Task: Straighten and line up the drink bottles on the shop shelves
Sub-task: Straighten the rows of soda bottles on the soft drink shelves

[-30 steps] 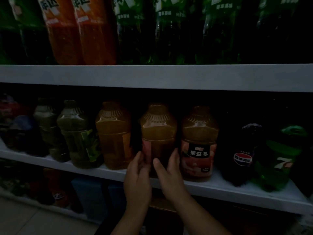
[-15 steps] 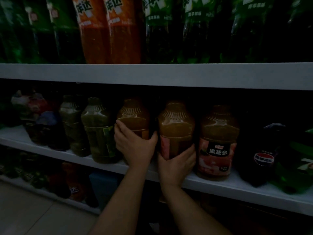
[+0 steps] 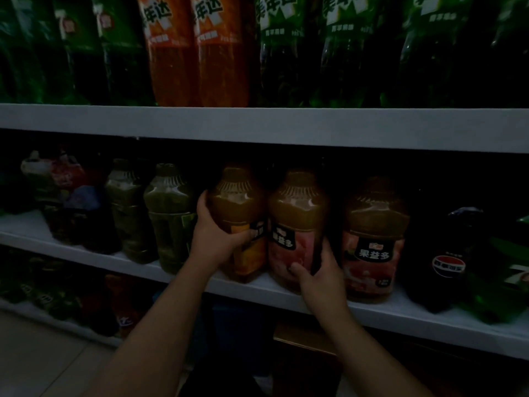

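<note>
On the middle white shelf point(image 3: 286, 293) stand three squat juice bottles. My left hand point(image 3: 213, 233) grips the left one, an orange-labelled juice bottle point(image 3: 239, 207), fingers round its left side and thumb across the label. My right hand point(image 3: 320, 275) grips the lower part of the pink-labelled juice bottle point(image 3: 294, 219) beside it, thumb on the front. The two bottles touch. A third juice bottle point(image 3: 375, 239) with the same pink label stands free to the right, label facing out.
Two green juice bottles point(image 3: 169, 216) stand left of my hand. A dark cola bottle point(image 3: 452, 259) and a green soda bottle point(image 3: 512, 270) stand on the right. The upper shelf point(image 3: 286, 126) carries tall orange and green soda bottles point(image 3: 197, 53). More bottles sit below by the floor.
My right hand turned the pink-labelled bottle so its label faces out. My left hand slid round the orange-labelled bottle, whose label now shows. The camera came closer.
</note>
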The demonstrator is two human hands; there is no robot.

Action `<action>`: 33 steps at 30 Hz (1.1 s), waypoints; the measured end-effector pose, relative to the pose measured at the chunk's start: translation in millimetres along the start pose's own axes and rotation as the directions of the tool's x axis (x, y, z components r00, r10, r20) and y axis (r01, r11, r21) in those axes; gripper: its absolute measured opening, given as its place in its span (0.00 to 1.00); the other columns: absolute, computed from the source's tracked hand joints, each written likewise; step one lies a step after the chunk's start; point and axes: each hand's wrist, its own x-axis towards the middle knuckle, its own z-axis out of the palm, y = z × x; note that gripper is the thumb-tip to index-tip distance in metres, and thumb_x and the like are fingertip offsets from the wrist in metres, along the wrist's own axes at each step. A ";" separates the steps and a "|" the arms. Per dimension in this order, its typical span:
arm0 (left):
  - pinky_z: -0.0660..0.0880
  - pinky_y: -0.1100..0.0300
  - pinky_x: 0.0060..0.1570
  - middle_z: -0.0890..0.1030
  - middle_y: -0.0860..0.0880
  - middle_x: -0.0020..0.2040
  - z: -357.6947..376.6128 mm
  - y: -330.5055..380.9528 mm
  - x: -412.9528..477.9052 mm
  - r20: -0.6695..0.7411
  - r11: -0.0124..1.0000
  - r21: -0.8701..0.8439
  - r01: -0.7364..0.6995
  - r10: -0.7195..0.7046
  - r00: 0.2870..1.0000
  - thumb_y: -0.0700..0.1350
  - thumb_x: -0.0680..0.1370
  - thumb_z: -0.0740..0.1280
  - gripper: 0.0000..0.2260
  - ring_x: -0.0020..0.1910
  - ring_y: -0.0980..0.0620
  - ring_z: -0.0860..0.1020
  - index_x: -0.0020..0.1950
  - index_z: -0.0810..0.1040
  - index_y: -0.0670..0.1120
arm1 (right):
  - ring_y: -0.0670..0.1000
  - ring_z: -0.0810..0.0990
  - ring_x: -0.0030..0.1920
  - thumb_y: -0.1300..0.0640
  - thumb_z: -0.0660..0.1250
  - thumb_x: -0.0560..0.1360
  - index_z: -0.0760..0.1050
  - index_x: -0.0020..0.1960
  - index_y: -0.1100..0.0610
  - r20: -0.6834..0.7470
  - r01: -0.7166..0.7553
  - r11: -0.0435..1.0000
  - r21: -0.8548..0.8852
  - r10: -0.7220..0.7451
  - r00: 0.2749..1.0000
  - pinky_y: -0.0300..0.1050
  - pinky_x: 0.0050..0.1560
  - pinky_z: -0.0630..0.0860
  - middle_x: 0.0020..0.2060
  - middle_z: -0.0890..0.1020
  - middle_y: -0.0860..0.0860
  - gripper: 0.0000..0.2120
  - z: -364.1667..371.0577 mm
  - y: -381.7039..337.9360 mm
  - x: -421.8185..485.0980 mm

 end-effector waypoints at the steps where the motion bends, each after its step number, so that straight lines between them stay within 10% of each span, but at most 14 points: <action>1: 0.68 0.54 0.60 0.66 0.53 0.69 -4.5 0.7 2.1 0.050 1.000 -0.011 0.015 -0.014 0.999 0.53 0.56 0.82 0.58 0.63 0.55 0.66 0.74 0.47 0.64 | 0.48 0.69 0.67 0.57 0.71 0.72 0.57 0.75 0.47 0.033 -0.017 0.999 0.028 0.016 0.999 0.49 0.68 0.66 0.68 0.71 0.48 0.37 -5.1 1.0 2.3; 5: 0.69 0.47 0.64 0.64 0.52 0.73 -9.2 0.2 -0.8 0.170 0.997 -0.052 0.065 -0.056 0.984 0.50 0.64 0.80 0.55 0.66 0.53 0.66 0.74 0.41 0.68 | 0.48 0.64 0.71 0.55 0.70 0.73 0.51 0.76 0.47 0.076 0.003 0.999 0.048 -0.007 0.997 0.49 0.69 0.64 0.71 0.66 0.48 0.39 -8.8 -0.4 -0.5; 9: 0.69 0.44 0.65 0.67 0.49 0.72 21.3 -3.1 -26.2 -0.076 0.986 0.103 0.131 -0.123 0.989 0.57 0.64 0.78 0.53 0.69 0.46 0.68 0.76 0.43 0.62 | 0.49 0.65 0.70 0.50 0.77 0.64 0.52 0.76 0.50 -0.017 -0.010 0.999 0.050 0.011 1.000 0.53 0.69 0.66 0.71 0.65 0.50 0.49 1.3 -10.6 5.3; 13: 0.74 0.46 0.60 0.75 0.50 0.65 30.4 -16.7 -35.1 -0.171 0.972 0.203 0.115 -0.080 0.982 0.57 0.61 0.79 0.44 0.63 0.49 0.74 0.72 0.63 0.54 | 0.48 0.71 0.64 0.53 0.77 0.65 0.60 0.72 0.50 -0.085 -0.008 0.999 0.033 0.011 0.996 0.44 0.63 0.69 0.65 0.72 0.49 0.41 3.4 -6.9 8.3; 21: 0.77 0.52 0.53 0.79 0.53 0.57 -23.4 -33.6 -11.9 0.167 0.973 -0.055 0.226 -0.214 0.962 0.44 0.69 0.76 0.27 0.58 0.50 0.77 0.64 0.71 0.54 | 0.46 0.72 0.63 0.53 0.72 0.71 0.61 0.71 0.47 0.106 -0.030 0.998 0.062 0.024 0.994 0.41 0.60 0.69 0.60 0.74 0.43 0.33 -14.7 -1.6 16.0; 33: 0.68 0.47 0.66 0.66 0.48 0.69 41.7 -23.2 -26.6 -0.282 0.994 0.072 0.081 -0.058 0.958 0.56 0.56 0.81 0.54 0.69 0.49 0.65 0.74 0.53 0.56 | 0.51 0.62 0.71 0.47 0.76 0.65 0.47 0.76 0.48 -0.192 0.024 0.992 -0.123 -0.048 0.980 0.42 0.64 0.60 0.72 0.61 0.51 0.51 23.4 1.5 3.4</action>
